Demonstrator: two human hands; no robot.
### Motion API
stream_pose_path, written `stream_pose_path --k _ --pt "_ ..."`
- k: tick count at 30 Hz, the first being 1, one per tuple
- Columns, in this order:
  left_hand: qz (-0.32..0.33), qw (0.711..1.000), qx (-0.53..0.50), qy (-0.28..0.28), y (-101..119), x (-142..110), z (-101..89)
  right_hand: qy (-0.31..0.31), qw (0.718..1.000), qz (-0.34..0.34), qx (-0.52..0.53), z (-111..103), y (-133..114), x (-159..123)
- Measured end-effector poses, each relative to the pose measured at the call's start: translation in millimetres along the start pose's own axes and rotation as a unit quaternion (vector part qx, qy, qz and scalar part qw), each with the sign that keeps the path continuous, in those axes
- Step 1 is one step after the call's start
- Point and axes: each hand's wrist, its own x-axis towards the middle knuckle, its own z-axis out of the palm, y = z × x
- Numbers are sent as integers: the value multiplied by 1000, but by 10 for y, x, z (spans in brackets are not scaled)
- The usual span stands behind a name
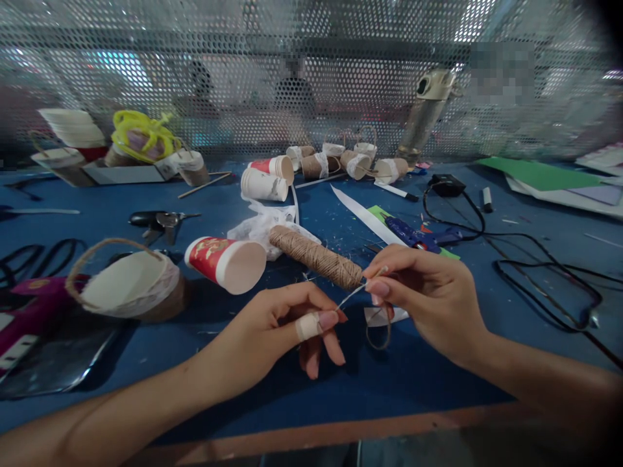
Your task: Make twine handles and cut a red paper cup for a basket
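Note:
My left hand (296, 324), a bandage around its thumb, pinches one end of a thin whitish strand (351, 296). At the strand's other end, my right hand (426, 295) grips a short piece of brown twine (381, 345) between thumb and fingertips. The twine's lower part hangs in a loop below the right fingers. Just behind both hands lies a spool of twine (316, 256), close to the right fingertips. A small white piece (387, 316) rests on the table under the right hand. Whether the strand is thread or glue, I cannot tell.
A red and white paper cup (226, 263) and a twine-wrapped basket (134, 285) stand left. Behind are a white plastic bag (250, 224), stacked cups (265, 183) and several small baskets (357, 163). A blue glue gun (421, 235) with a black cord (530, 240) lies right.

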Motion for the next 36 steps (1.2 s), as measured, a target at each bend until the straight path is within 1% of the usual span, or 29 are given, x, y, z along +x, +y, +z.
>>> stream_pose_path --k 3,7,13,18,21,23,26,29,32,36 --pt "-6 998 -57 -30 -8 14 -6 -14 999 8 37 -9 15 -4" --pt "-4 993 -108 -43 -20 26 -4 -42 996 25 76 -16 36 7" --pt "-6 993 -106 -57 -24 12 -12 -61 987 72 130 -15 59 39" --pt "-7 994 -87 -66 -30 18 -10 -68 983 82 149 -1 58 43" --pt "-5 999 -28 -37 -30 9 2 -48 987 94 123 6 42 44" --pt "6 999 40 5 -23 -3 11 -33 989 104 102 4 38 48" --pt "47 987 142 67 -8 -15 16 -17 990 111 85 -1 52 55" --pt "70 975 192 89 2 -11 13 -14 990 114 76 -5 75 55" --pt "52 981 163 87 0 -6 16 -17 991 110 71 -10 75 45" --pt "22 996 55 64 -21 -11 21 -35 992 100 75 -24 35 28"
